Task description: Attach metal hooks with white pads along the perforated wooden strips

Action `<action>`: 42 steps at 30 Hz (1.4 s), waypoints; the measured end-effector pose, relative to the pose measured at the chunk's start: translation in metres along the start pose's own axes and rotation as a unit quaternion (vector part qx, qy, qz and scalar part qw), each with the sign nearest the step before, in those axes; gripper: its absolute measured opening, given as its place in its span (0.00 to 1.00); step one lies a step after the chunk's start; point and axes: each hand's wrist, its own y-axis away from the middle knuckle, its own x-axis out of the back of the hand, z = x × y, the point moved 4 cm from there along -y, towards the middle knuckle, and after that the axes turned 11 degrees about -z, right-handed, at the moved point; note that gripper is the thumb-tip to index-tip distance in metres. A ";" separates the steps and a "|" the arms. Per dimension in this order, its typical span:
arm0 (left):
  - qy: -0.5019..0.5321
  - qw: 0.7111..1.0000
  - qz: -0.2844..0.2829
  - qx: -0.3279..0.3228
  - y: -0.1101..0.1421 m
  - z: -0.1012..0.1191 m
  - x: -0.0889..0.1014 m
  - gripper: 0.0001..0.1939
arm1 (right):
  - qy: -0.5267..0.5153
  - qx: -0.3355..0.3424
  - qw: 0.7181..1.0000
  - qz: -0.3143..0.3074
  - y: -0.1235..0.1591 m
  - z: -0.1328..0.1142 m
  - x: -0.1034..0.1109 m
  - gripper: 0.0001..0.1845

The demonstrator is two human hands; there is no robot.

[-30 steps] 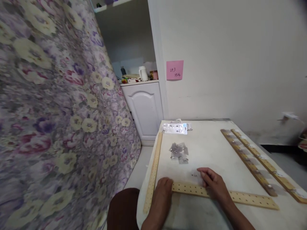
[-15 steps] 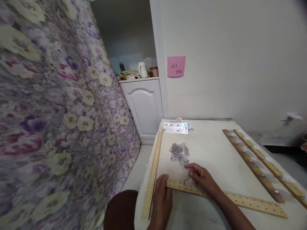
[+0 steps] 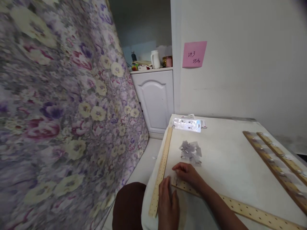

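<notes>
Near strip (image 3: pixel 242 208): lying flat, perforated.
Right hand (image 3: pixel 188 174): pinching a small clear packet (image 3: pixel 176 181) over the near strip's left end; a light edge grip suits it.
Left hand (image 3: pixel 168 203): close by, its contact unclear; steadying that end helps.
Packet pile (image 3: pixel 189 149): beyond the strip.

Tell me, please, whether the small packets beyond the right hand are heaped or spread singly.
Heaped: the small packets overlap in one loose cluster on the table, beyond the right hand.
</notes>
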 end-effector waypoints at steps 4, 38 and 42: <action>-0.031 0.999 -0.031 -0.011 0.008 -0.006 -0.001 0.22 | 0.025 -0.004 1.000 0.002 -0.003 0.006 -0.002 0.10; -0.135 0.984 -0.109 -0.024 0.014 -0.001 -0.004 0.26 | 0.099 -0.043 0.994 -0.003 0.004 0.006 -0.003 0.15; -0.142 0.984 -0.106 -0.026 0.014 0.000 -0.003 0.26 | 0.096 -0.051 0.994 -0.010 0.005 0.005 -0.004 0.16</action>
